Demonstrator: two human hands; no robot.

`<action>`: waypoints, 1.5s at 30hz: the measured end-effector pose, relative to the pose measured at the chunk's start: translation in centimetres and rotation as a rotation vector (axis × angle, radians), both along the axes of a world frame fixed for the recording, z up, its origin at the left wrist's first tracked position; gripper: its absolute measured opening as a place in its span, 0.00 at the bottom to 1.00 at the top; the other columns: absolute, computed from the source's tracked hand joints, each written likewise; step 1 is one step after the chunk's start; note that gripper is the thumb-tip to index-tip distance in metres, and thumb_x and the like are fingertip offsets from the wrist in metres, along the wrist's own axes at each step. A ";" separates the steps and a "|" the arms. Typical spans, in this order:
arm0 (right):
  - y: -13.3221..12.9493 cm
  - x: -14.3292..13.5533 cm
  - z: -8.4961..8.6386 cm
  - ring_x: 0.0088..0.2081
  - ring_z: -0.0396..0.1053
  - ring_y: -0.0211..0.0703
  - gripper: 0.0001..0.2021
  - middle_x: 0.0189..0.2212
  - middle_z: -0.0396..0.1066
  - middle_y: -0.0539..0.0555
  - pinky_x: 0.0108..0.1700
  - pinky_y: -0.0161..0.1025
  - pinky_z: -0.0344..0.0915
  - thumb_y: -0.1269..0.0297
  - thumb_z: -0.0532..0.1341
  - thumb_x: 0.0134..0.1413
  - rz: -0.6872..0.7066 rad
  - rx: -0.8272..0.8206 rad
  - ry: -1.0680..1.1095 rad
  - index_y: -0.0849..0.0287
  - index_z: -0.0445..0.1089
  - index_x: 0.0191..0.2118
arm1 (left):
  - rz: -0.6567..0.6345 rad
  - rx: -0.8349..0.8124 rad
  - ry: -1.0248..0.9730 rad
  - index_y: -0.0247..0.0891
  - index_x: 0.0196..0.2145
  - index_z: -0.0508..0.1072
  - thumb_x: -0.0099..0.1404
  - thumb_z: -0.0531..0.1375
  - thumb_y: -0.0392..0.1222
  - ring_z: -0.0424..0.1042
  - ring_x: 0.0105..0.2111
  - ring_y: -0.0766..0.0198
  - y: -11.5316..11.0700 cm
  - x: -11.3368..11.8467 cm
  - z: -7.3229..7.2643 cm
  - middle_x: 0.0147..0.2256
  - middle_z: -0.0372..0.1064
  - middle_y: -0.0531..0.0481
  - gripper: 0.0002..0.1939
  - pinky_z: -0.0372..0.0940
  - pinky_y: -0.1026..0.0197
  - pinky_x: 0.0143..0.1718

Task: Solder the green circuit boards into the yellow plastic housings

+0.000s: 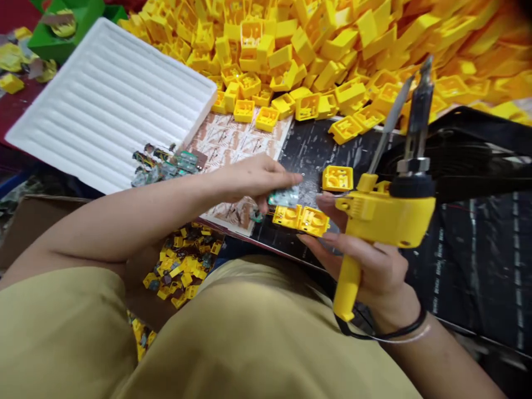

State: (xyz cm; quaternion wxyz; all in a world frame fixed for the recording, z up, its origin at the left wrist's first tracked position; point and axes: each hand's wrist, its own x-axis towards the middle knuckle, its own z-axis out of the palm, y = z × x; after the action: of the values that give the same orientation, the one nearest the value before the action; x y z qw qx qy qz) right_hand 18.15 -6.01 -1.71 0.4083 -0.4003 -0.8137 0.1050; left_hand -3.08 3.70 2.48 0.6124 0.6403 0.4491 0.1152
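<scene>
My left hand (260, 180) reaches across from the left, its fingers closed on a small green circuit board (284, 196). The board is beside two joined yellow plastic housings (300, 219), whose hollow sides face up. My right hand (378, 271) grips a yellow soldering gun (386, 219) by its handle, the metal tip pointing up and away from me. The right thumb and fingertips are close to the housings; whether they touch is unclear. Another yellow housing (337, 178) lies just beyond, hollow side up. Below my left fingers is a small green part (256, 215), partly hidden.
A large heap of yellow housings (291, 50) covers the back. A white ribbed foam tray (112, 100) lies at left, with several wired circuit boards (166, 165) at its near edge. An open cardboard box (149, 305) below holds yellow pieces. Green bins (68, 33) stand far left.
</scene>
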 end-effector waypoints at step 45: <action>-1.9 0.5 -0.3 0.36 0.75 0.40 0.23 0.34 0.72 0.46 0.43 0.41 0.75 0.70 0.68 0.51 -0.054 -0.432 0.568 0.49 0.61 0.50 | 0.038 0.032 -0.254 0.36 0.32 0.69 0.62 0.59 0.39 0.69 0.18 0.70 -3.9 3.8 -0.3 0.20 0.69 0.56 0.04 0.64 0.71 0.18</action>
State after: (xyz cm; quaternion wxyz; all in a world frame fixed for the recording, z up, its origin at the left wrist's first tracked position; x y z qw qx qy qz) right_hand 18.64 -7.94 -2.06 0.5268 -0.4536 -0.6159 0.3708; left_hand 0.73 -0.24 2.14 0.6518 0.6215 0.3783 0.2139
